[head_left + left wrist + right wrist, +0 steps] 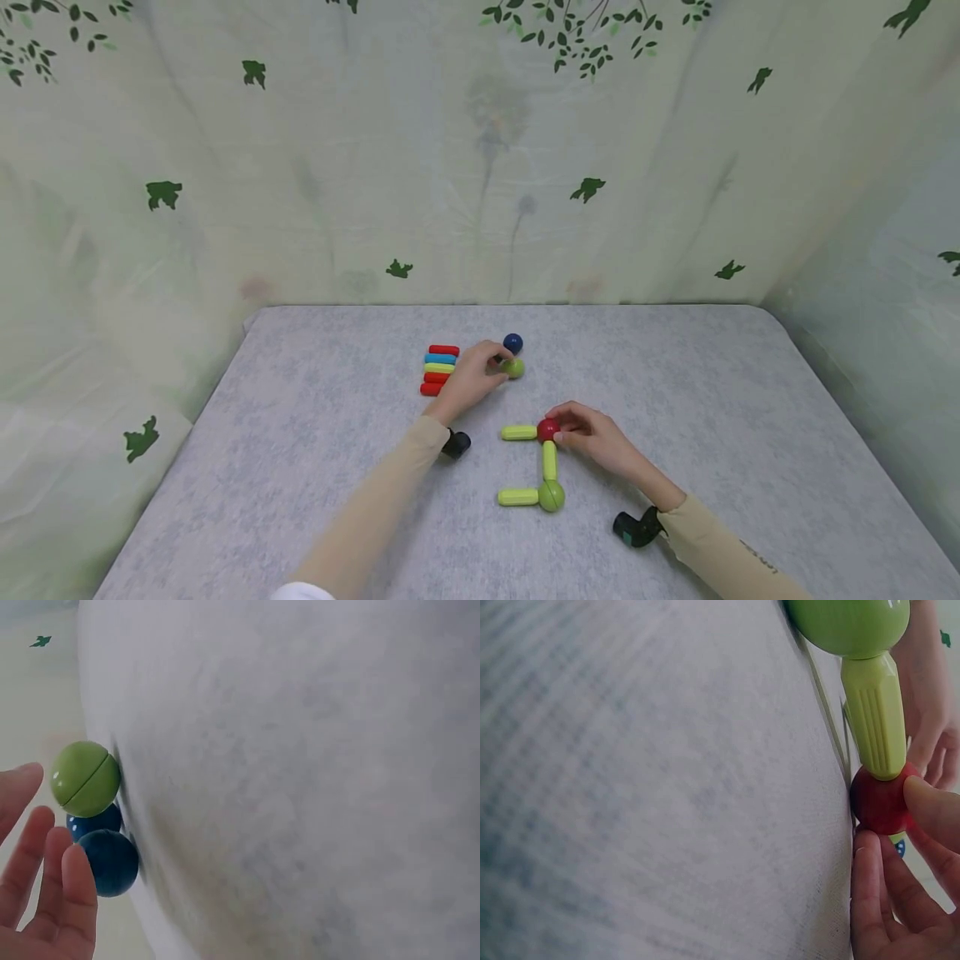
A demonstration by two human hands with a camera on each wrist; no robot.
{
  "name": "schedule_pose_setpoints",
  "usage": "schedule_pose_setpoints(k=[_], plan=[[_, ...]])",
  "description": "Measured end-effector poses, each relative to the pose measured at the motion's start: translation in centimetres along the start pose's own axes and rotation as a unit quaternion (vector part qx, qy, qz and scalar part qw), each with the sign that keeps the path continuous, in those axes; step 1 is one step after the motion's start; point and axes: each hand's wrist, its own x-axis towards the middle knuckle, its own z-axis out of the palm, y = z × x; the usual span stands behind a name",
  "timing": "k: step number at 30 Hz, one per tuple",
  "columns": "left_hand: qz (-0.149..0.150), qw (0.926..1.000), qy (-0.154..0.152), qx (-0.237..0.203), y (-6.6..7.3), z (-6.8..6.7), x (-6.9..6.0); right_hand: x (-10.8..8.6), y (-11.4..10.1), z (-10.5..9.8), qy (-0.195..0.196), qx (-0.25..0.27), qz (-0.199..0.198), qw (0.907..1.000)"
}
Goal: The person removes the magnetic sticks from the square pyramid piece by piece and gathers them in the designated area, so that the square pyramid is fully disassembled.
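Observation:
My right hand [596,437] pinches a red ball [548,430] between thumb and fingers. Two yellow-green rods join it: one rod [519,432] points left, another [550,461] runs toward me to a green ball [551,496]. From that ball a third yellow-green rod [518,497] points left. Farther back, my left hand [472,375] reaches beside a loose green ball [513,368], thumb and fingers spread around a gap. In the left wrist view, two blue balls [111,862] lie behind the loose green ball [86,778], close to the fingertips.
A column of loose rods, red, blue and yellow-green [439,368], lies left of my left hand, partly covered by it. The grey table [712,375] meets a leaf-patterned cloth backdrop [450,167] at its far edge. Both wrists carry black cameras [637,528].

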Motion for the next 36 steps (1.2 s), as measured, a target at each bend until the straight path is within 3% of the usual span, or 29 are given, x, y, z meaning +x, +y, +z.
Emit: schedule_pose_setpoints(k=[9, 15, 19, 25, 36], plan=[[0.016, 0.9956, -0.090, -0.016, 0.5, -0.9, -2.4, 0.1, -0.1, 0.0, -0.001, 0.000, 0.003, 1.0000], [0.020, 0.9838, -0.174, -0.039, 0.9, -0.9, -4.0, 0.0, -0.3, 0.1, 0.003, 0.001, 0.006, 1.0000], [0.017, 0.9759, -0.213, -0.045, 1.2, -0.7, -4.6, 0.0, -0.2, 0.1, 0.003, 0.002, 0.007, 1.0000], [0.018, 0.9730, -0.228, -0.031, 1.4, 0.0, -5.0, 0.0, -0.1, 0.1, 0.002, 0.001, 0.005, 1.0000], [0.051, 0.9726, -0.225, 0.029, 1.3, 1.4, -4.6, 0.0, 0.2, 0.1, 0.000, 0.002, -0.003, 1.0000]])
